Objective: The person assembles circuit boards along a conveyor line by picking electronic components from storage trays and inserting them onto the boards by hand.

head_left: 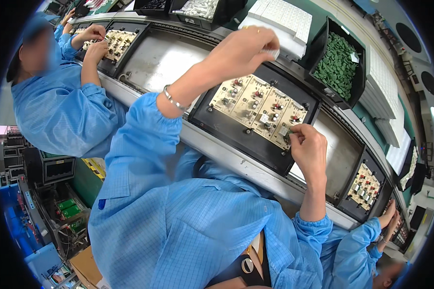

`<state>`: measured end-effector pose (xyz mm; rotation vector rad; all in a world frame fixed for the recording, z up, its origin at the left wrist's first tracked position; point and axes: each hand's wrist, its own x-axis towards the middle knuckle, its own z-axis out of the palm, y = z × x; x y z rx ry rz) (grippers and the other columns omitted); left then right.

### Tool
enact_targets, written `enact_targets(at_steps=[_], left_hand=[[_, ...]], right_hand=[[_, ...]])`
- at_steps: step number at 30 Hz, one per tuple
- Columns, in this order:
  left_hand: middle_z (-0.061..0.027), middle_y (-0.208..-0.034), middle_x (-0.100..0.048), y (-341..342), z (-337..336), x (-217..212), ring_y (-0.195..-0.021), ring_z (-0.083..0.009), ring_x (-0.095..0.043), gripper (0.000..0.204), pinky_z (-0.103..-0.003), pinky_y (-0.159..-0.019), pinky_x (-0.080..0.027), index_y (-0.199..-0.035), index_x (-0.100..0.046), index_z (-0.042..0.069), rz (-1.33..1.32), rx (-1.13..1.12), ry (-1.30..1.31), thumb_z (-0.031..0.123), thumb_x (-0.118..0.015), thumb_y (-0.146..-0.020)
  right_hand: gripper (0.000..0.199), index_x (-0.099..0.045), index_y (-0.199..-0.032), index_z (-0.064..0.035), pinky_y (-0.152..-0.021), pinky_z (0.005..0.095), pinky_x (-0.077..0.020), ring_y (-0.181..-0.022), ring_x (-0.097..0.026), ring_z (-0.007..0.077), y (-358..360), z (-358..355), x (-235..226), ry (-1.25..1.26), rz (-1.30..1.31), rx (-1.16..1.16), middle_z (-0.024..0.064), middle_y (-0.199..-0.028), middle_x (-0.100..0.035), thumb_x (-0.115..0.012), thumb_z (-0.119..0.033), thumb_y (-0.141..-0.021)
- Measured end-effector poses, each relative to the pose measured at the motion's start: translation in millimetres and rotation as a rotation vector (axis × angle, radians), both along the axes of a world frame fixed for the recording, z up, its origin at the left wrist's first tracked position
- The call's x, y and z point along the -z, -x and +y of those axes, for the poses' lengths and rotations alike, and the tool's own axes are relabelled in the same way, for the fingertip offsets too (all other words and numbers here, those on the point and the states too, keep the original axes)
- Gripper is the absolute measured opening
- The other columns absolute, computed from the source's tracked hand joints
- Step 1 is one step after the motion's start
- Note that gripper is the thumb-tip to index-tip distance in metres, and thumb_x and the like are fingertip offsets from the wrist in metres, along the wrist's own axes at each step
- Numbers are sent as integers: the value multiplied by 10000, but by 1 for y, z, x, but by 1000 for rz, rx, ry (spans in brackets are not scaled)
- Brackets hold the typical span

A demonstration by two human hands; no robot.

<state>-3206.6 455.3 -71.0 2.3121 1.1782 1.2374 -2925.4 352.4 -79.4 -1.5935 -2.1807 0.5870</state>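
Note:
My left hand (246, 52) is raised over the far edge of a black carrier tray (217, 123), close to a stack of white foam trays (279, 21). Its fingers are curled together and slightly blurred; something pale shows at the fingertips, too unclear to name. On the carrier lies a cream circuit board panel (255, 107) in several strips, bearing red, black and white components. My right hand (309, 147) is at the panel's near right corner, thumb and forefinger pinching a small green component (288, 137) against the board. Its fingers partly hide that piece.
A black bin of green components (340, 65) stands beyond the carrier at right, beside stacked white trays (383, 89). Another black bin holds white parts (200, 8). Co-workers in blue sit at left (67, 108) and lower right (354, 248). Another carrier (366, 185) sits farther along the metal line.

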Motion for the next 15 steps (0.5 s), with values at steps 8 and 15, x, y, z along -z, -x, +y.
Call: enact_targets(at_steps=[8, 15], left_hand=[[-125, -1005, -701, 22, -60, 20, -952, -319, -683, 327, -412, -831, -543, -1185, -691, 58, 111, 18, 205, 82, -754, -865], [-124, -1092, -720, 28, -82, 33, -1049, -326, -680, 261, -424, -912, -558, -1084, -740, 73, 264, 36, 316, 150, -764, -836]], right_hand=[[121, -751, -925, 40, -676, 322, -562, -693, -721, 205, 0, 2, -2, 12, -23, 17, 154, -785, -744, -725, -7, -818], [141, -772, -950, 28, -669, 320, -557, -677, -712, 202, 3, 7, -5, 78, -28, 9, 152, -801, -756, -730, -15, -822]])
